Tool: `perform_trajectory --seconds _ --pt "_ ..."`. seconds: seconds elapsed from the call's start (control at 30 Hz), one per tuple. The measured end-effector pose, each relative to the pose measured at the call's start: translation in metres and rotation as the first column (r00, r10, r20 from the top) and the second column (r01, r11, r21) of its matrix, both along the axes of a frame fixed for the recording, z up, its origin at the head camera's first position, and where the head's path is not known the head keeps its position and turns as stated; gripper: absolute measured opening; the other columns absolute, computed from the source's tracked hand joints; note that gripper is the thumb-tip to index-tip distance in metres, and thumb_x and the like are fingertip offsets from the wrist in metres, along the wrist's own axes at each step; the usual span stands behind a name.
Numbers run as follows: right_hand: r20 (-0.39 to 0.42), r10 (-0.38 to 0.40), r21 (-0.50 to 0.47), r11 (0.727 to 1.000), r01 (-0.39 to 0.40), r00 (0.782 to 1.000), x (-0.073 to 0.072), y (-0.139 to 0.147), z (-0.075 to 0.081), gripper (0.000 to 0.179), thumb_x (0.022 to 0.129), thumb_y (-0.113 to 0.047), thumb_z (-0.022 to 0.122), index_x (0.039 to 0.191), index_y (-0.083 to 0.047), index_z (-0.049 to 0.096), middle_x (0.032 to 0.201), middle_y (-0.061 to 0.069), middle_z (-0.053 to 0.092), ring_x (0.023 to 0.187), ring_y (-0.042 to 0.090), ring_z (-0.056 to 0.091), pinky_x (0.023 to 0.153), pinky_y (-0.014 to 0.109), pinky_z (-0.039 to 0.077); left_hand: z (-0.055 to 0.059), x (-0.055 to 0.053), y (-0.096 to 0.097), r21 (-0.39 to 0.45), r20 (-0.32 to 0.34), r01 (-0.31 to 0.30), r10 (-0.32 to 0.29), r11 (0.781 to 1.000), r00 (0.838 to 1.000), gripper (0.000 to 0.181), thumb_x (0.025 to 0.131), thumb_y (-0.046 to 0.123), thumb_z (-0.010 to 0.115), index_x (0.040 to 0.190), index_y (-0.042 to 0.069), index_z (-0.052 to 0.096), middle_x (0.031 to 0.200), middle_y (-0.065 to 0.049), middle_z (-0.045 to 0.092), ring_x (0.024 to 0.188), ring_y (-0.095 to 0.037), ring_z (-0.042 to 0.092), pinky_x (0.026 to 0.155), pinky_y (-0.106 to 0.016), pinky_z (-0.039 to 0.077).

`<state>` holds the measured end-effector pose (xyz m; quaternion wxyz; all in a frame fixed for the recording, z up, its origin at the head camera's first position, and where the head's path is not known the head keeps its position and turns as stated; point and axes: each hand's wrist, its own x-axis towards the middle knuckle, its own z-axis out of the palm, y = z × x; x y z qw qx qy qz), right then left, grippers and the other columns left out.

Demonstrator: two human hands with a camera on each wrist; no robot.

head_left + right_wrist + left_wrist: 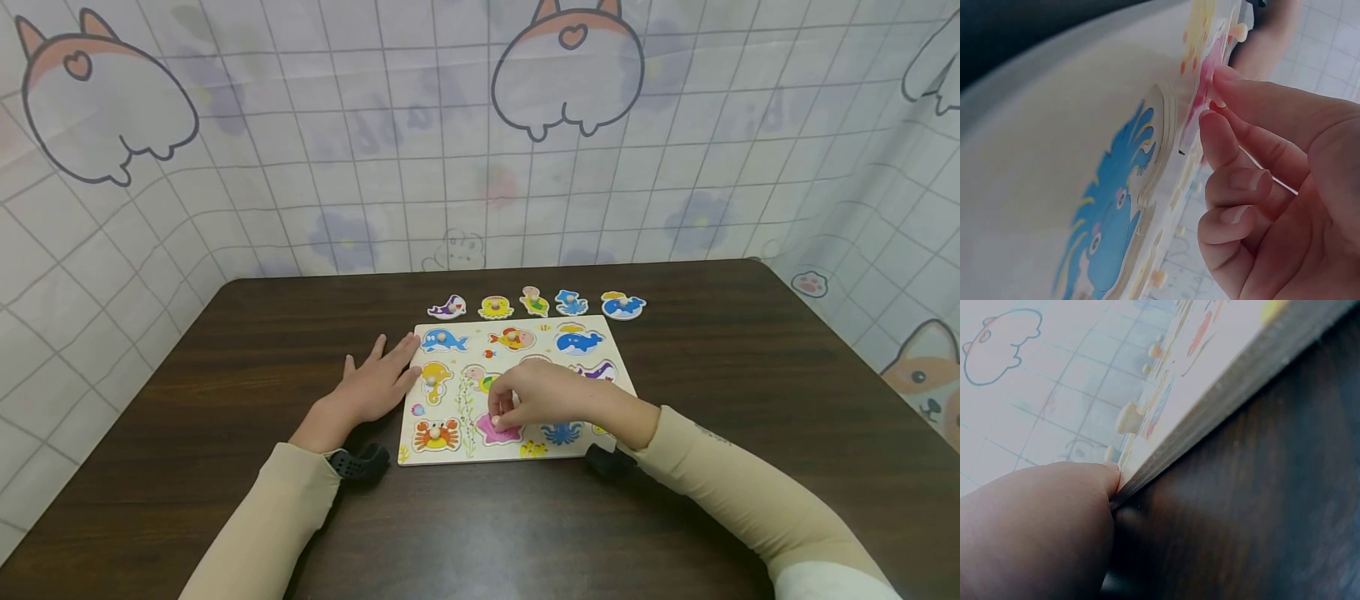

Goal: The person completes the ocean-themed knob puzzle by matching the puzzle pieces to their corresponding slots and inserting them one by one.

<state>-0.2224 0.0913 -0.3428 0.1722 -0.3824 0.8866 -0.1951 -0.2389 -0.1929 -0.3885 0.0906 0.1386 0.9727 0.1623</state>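
Note:
A wooden knob puzzle board (480, 455) with sea animals lies on the dark table. My right hand (551, 392) pinches a pink puzzle piece (492, 430) by its knob, over the lower middle of the board. In the right wrist view, thumb and index finger meet at the knob on the pink piece (1205, 78), while the other fingers curl beside it. My left hand (369, 388) lies with fingers spread, its fingertips at the board's left edge. Dolphin (444, 340), fish (513, 338), seahorse (435, 382) and crab (437, 434) pieces sit in the board.
Behind the board several loose pieces lie in a row: a purple sea animal (447, 307), a yellow octopus (496, 307), a turtle (535, 302), a blue piece (572, 302) and a blue whale (623, 306). A patterned curtain (420, 183) surrounds the table (720, 367).

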Motion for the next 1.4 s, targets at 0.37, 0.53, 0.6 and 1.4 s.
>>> perform_trajectory --seconds 0.37,0.53,0.6,1.4 --pt "0.012 0.002 0.008 1.0 -0.002 1.0 -0.002 0.001 0.0 0.005 0.091 -0.022 0.081 0.09 -0.022 0.076 0.075 -0.014 0.064 0.071 0.008 0.057 0.067 0.027 0.047 0.001 0.0 0.0 0.0 0.01 0.0 0.0 1.0 1.0 0.067 0.111 0.042 0.037 0.166 0.014 0.013 0.171 -0.009 0.011 0.155 -0.042 -0.002 0.11 -0.079 -0.003" --pt "0.026 -0.005 -0.023 1.0 0.005 1.0 -0.004 0.008 0.014 0.009 0.093 -0.021 0.079 0.101 -0.017 0.078 0.081 -0.011 0.066 0.073 0.011 0.057 0.066 0.028 0.049 0.001 0.0 0.0 -0.002 0.006 -0.004 0.004 1.0 1.0 0.067 0.111 0.043 0.037 0.166 0.014 0.014 0.171 -0.009 0.012 0.155 -0.042 -0.001 0.11 -0.079 -0.003" --pt "0.009 -0.006 -0.043 0.999 0.006 1.0 -0.006 0.012 0.022 0.013 0.093 -0.019 0.079 0.104 -0.014 0.078 0.082 -0.009 0.066 0.073 0.012 0.057 0.066 0.028 0.05 0.001 0.0 0.0 -0.001 0.002 -0.003 0.003 1.0 1.0 0.067 0.111 0.042 0.037 0.166 0.014 0.014 0.171 -0.009 0.012 0.155 -0.042 -0.001 0.11 -0.079 -0.003" --pt "-0.129 -0.434 -0.438 0.832 0.342 0.891 -0.042 0.099 0.054 0.022 0.099 -0.018 0.07 0.117 -0.005 0.074 0.1 0.009 0.068 0.084 0.024 0.058 0.069 0.032 0.047 0.002 0.001 0.0 0.013 0.002 0.001 -0.001 1.0 1.0 0.066 0.111 0.041 0.038 0.166 0.014 0.014 0.171 -0.009 0.012 0.155 -0.042 -0.001 0.11 -0.079 -0.004"
